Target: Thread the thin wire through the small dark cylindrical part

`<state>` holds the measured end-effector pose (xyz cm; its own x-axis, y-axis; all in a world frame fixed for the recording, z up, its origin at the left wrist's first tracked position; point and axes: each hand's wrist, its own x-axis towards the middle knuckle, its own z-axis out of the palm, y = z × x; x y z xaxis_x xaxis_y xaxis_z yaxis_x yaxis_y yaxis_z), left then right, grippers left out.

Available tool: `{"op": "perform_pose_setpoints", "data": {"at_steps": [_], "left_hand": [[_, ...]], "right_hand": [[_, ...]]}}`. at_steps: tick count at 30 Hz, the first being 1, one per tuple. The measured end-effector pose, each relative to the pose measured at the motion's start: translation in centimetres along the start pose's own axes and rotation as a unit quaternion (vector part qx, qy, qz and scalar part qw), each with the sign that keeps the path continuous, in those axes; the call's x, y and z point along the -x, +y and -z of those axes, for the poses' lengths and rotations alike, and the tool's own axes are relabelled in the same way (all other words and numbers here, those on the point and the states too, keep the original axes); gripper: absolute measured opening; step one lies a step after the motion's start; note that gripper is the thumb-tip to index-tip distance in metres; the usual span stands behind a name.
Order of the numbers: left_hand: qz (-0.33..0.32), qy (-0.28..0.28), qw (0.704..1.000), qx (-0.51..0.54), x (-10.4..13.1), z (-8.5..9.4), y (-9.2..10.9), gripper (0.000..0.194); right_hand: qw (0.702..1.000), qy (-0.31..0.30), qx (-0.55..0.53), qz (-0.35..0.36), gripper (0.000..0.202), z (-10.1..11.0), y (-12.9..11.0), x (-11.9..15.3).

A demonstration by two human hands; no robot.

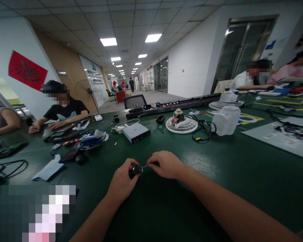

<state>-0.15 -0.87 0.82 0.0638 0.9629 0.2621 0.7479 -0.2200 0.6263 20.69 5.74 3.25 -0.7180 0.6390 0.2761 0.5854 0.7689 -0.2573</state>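
Note:
My left hand (121,179) grips a short black cylinder (135,172) between thumb and fingers, its round metallic-looking end turned to the right. My right hand (166,164) is closed in a pinch on a thin light-coloured rod (144,166), which reaches left towards the cylinder's end. Whether the rod goes into the cylinder or only points at it, I cannot tell. The fingertips of my right hand are partly hidden. Both hands are just above the dark green table (151,215).
Beyond my hands lie an optical disc drive (136,132), a small black tray (161,119), a white fan grille with motor (181,122) and a white housing (227,121) with a black cable. Left are a mouse (80,158) and cloths (92,139). People sit at both sides.

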Motion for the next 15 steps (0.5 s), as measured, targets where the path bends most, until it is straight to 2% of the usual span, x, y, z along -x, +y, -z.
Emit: {"op": "perform_pose_setpoints", "data": {"at_steps": [7, 11, 15], "left_hand": [[-0.014, 0.002, 1.0, -0.024, 0.09, 0.16, 0.33, 0.025], [-0.02, -0.007, 0.999, -0.037, 0.05, 0.13, 0.13, 0.028], [-0.018, -0.008, 0.999, -0.049, -0.02, -0.08, -0.34, 0.03]], "right_hand": [[0.997, -0.025, -0.068, -0.013, 0.023, -0.62, -0.13, -0.24], [0.998, -0.006, -0.021, -0.056, 0.024, -0.55, -0.25, -0.27], [0.997, -0.051, -0.038, -0.043, 0.024, -0.46, -0.43, -0.22]]}}
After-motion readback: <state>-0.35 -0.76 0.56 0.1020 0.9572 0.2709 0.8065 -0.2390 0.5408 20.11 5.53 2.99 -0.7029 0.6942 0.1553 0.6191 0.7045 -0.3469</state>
